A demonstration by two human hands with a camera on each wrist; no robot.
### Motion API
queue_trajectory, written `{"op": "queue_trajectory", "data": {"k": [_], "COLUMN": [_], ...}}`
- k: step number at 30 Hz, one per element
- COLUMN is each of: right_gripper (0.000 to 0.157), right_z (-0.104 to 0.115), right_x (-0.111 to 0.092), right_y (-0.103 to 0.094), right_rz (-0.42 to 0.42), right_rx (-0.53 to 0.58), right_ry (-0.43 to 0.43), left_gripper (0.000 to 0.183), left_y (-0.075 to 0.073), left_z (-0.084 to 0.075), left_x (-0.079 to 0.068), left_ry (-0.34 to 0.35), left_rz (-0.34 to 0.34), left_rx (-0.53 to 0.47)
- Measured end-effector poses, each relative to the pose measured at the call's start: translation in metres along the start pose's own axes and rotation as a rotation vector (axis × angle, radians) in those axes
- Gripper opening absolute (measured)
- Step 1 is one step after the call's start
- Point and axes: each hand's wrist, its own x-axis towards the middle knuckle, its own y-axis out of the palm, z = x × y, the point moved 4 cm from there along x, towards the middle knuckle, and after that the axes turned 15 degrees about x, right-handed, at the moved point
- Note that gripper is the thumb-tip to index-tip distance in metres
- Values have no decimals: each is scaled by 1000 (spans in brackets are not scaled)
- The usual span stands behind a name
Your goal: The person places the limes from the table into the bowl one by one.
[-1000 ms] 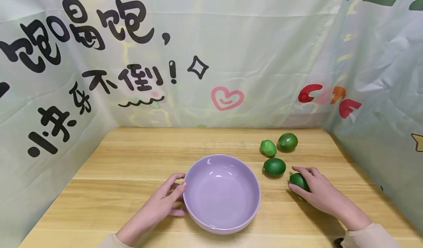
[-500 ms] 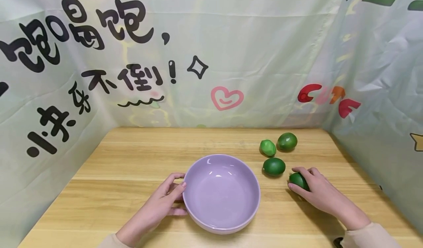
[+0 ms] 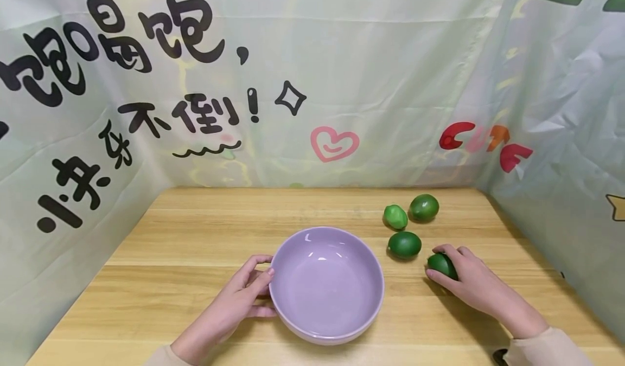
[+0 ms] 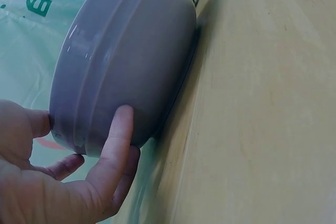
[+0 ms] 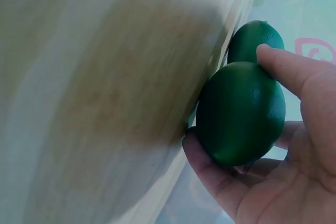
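Observation:
A lilac bowl (image 3: 326,295) stands upright on the wooden table, and nothing lies inside it. Against its left outer side rests my left hand (image 3: 244,290), thumb near the rim and fingers spread along the wall. The left wrist view shows those fingers fairly straight on the bowl's side (image 4: 131,61). To the right of the bowl, my right hand (image 3: 471,279) grips a dark green lime (image 3: 441,266) between thumb and fingers, low at the tabletop. In the right wrist view the held lime (image 5: 241,114) partly hides another lime (image 5: 254,43) behind it.
Behind the held lime lie a dark lime (image 3: 404,245), a lighter lime (image 3: 424,208) and a small bright green, bumpy fruit (image 3: 395,217). Printed cloth walls (image 3: 390,73) enclose the wooden table (image 3: 205,219) at the back and both sides.
Both hands, the bowl and the fruit keep their places; only the head view shifts very slightly.

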Motion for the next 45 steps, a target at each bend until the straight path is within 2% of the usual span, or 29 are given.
{"op": "queue_trajectory", "data": {"k": [15, 27, 45], "right_gripper": [53, 50, 47], "right_z": [0, 3, 7], "right_x": [-1, -2, 0], "right_y": [-4, -6, -8], "right_rz": [10, 2, -4], "right_rx": [-16, -40, -36], "right_ry": [15, -37, -72], "left_gripper": [52, 52, 51], "left_y": [-1, -1, -2], "left_z": [0, 1, 0], "left_x": [0, 0, 1], "left_ry": [-6, -4, -4], "left_rz": [-3, -6, -4], "left_rx": [6, 5, -4]}}
